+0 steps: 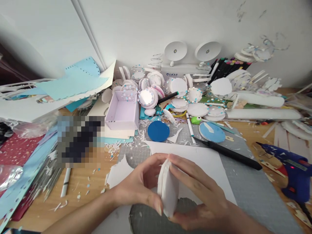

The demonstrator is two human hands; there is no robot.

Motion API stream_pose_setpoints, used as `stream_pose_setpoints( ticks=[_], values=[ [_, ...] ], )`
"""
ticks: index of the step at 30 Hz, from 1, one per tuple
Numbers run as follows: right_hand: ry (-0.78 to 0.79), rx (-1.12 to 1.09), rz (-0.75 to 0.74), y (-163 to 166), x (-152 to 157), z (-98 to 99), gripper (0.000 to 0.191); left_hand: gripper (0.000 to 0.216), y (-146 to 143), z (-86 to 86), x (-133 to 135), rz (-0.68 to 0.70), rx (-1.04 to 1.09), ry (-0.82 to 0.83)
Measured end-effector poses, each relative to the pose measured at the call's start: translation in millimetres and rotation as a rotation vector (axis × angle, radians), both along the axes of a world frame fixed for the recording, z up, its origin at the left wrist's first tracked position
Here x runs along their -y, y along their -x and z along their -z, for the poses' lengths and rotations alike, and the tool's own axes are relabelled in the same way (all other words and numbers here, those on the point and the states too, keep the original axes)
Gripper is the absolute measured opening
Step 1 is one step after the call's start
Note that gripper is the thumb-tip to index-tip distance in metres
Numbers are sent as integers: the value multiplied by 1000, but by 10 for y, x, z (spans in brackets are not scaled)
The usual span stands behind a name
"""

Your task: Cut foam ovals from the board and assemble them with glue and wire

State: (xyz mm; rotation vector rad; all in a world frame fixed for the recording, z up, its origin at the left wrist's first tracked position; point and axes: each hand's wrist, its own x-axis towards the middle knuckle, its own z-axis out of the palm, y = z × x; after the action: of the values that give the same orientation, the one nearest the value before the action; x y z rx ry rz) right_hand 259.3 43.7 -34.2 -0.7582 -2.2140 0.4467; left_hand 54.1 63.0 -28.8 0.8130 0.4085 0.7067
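Observation:
Between my two hands a thick white disc point(168, 188), which looks layered along its rim, stands on edge above the mat. My left hand point(142, 182) grips its left side, thumb low on the rim and fingers at the top. On the other side, my right hand point(202, 195) presses its fingers along the top and right face, with the thumb near the bottom. Beneath lies a white sheet of paper point(190, 152) on the grey cutting mat point(248, 185). Just beyond the sheet rest a dark blue disc point(158, 131) and a light blue disc point(215, 134).
A black-handled craft knife point(234, 156) lies across the mat. To the right is a blue glue gun point(294, 165) with a red light. A lilac open box point(123, 112) stands at back left. White discs point(178, 86) and markers point(225, 66) crowd the back. Paper scraps point(117, 148) litter the desk.

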Motion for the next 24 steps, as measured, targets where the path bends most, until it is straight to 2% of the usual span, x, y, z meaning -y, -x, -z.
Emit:
stream_pose_setpoints(
  ticks=[9, 14, 18, 20, 22, 24],
  values=[
    [20, 15, -46, -20, -40, -18, 90, 77, -3, -9, 14, -6, 8, 15],
    [83, 10, -47, -21, -65, -40, 85, 67, 5, -6, 2, -30, 29, 0],
    [201, -137, -42, -49, -56, 8, 89, 67, 31, -51, 7, -4, 53, -14],
    [302, -287, 43, -57, -63, 25, 81, 68, 59, -74, 18, 12, 49, 0],
    [403, -387, 125, -52, -83, 25, 63, 62, 88, -85, 30, -14, 36, 32],
    [484, -397, 133, -35, -105, 12, 42, 51, 111, -86, 41, -66, 9, 37]
  ],
)
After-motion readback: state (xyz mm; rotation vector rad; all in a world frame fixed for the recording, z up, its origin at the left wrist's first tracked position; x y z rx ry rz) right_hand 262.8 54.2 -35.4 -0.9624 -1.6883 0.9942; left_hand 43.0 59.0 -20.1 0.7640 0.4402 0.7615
